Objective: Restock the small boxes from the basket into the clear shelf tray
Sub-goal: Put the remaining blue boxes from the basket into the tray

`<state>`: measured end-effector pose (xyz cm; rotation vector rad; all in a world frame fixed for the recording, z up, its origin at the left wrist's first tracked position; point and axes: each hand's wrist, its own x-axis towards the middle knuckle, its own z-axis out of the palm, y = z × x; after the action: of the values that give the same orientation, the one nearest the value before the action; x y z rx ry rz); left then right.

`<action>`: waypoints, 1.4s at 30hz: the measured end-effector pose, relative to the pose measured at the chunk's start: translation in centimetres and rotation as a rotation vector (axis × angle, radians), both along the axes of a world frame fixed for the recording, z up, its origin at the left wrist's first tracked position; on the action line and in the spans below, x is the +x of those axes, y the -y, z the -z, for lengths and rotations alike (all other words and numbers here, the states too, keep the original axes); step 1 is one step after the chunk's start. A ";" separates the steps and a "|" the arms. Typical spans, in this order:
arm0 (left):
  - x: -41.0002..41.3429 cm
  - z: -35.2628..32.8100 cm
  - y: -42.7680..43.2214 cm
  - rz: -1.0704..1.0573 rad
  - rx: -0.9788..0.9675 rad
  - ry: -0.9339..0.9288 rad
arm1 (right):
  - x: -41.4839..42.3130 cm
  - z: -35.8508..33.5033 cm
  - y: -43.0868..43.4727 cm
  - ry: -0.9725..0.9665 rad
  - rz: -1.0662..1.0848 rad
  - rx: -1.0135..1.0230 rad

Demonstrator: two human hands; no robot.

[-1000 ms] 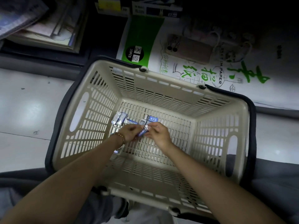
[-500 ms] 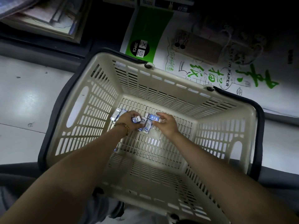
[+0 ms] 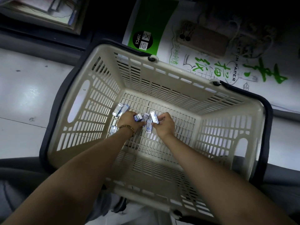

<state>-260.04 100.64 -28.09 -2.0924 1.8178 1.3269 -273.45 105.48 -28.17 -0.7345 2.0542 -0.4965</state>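
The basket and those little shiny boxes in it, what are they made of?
The basket looks like hard beige plastic with a dull, matte finish: its walls and floor are moulded in even slots. The small boxes seem to be thin card under a glossy wrap, since they glint silvery and show blue print. Whether that wrap is film or foil, I cannot tell.

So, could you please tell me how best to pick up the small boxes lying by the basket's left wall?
Pinch one of the small boxes across its long narrow sides, coming straight down from above: they lie flat on the basket floor, and the wall crowds their left.
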 end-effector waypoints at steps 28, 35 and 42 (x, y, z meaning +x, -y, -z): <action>0.6 0.0 0.0 -0.179 0.127 -0.291 | 0.4 -1.0 0.2 0.511 0.437 0.112; -0.8 -3.4 0.4 -0.248 0.162 -0.449 | 0.2 -5.3 1.2 0.643 0.491 0.022; -1.6 -14.4 4.5 -0.324 0.132 -0.701 | -2.5 -16.4 4.0 0.615 0.189 -0.239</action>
<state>-261.60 96.13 -13.65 -2.0622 1.5234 2.4305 -275.98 101.46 -11.74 -0.4450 1.5027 -0.9580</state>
